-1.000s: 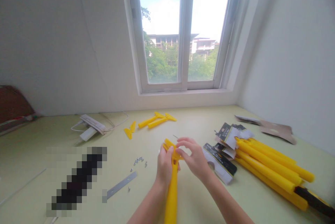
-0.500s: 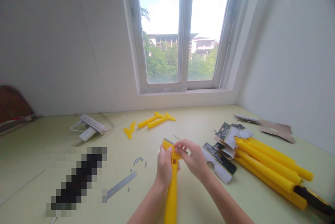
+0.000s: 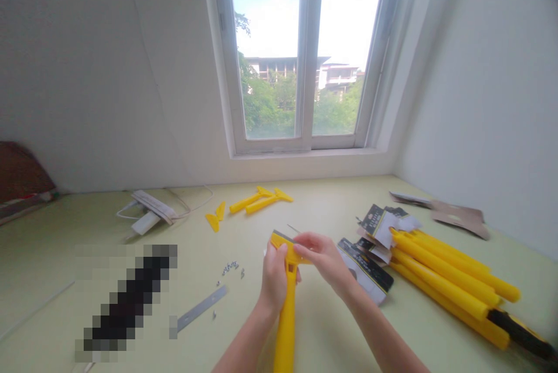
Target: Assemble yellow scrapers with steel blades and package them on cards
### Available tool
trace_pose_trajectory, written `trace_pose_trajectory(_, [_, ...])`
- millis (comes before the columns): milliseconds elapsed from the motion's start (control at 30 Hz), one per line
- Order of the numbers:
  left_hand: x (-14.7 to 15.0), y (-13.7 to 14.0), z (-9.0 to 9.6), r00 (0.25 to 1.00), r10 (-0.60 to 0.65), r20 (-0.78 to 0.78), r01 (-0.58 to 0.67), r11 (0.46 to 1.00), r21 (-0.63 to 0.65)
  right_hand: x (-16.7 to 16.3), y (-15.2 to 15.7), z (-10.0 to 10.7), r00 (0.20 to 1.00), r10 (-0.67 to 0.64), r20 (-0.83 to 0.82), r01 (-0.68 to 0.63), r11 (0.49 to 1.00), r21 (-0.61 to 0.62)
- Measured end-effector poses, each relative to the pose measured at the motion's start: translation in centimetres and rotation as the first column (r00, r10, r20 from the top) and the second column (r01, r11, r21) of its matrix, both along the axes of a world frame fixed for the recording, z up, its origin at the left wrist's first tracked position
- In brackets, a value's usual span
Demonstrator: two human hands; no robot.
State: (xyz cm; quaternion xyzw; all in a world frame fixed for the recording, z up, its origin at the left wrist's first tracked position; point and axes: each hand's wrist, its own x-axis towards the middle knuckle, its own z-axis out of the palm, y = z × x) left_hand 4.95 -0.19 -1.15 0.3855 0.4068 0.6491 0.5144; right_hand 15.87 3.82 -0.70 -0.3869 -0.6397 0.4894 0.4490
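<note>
A yellow scraper [image 3: 285, 315] with a long handle stands head-away in front of me, its handle running down to the lower edge of the view. My left hand [image 3: 274, 271] is closed round the left of its head, thumb on the front. My right hand [image 3: 320, 257] pinches the right end of the head, fingers along its top edge. A strip of grey blade shows along the head's upper left edge. Whether my right fingers also hold a small part is hidden. Left of my hands lie several small screws [image 3: 231, 267] and a flat metal blade [image 3: 201, 308].
Two short yellow scrapers [image 3: 261, 201] and two yellow head pieces [image 3: 213, 222] lie at the back. A power strip [image 3: 152, 207] with cables is at left. Packaging cards [image 3: 366, 271], several long yellow scraper handles [image 3: 449, 280] and brown cardboard [image 3: 460, 216] lie right. A dark pixelated object [image 3: 128, 303] is front left.
My right hand has shifted slightly, its fingers now lying flatter and closer along the right end of the scraper head. My left hand and the scraper stay in place.
</note>
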Motion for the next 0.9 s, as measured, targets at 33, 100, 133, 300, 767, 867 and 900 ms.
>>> trace_pose_trajectory(33, [-0.02,0.02,-0.01,1.000,-0.005,0.014,0.005,1.000,-0.001,-0.04,-0.04,0.01,1.000,-0.002,-0.004,0.002,1.000,-0.006])
trace_pose_trajectory(100, [-0.08,0.06,0.03,0.999,-0.020,0.047,0.020,1.000,-0.003,-0.14,-0.14,0.04,1.000,-0.008,-0.014,0.008,1.000,-0.016])
trace_pose_trajectory(133, [-0.11,0.07,0.07,0.998,-0.030,0.062,0.030,1.000,-0.004,-0.19,-0.17,0.06,1.000,-0.013,-0.018,0.012,1.000,-0.019])
trace_pose_trajectory(300, [-0.13,0.02,0.41,0.995,-0.059,0.075,0.059,0.998,0.002,-0.20,-0.11,0.25,0.999,-0.027,-0.046,0.025,0.998,-0.053])
trace_pose_trajectory(767, [0.11,-0.14,0.51,0.996,-0.088,-0.005,0.088,0.996,-0.005,0.15,-0.29,0.60,0.993,-0.001,-0.119,-0.020,0.983,-0.182])
trace_pose_trajectory(867, [0.12,-0.09,0.53,0.995,-0.086,-0.042,0.084,0.996,-0.028,0.22,-0.14,0.54,0.990,-0.014,-0.140,-0.014,0.981,-0.193])
trace_pose_trajectory(900, [0.10,-0.05,0.45,0.994,-0.084,-0.066,0.081,0.996,-0.046,0.22,-0.07,0.48,0.989,-0.012,-0.147,-0.016,0.981,-0.193])
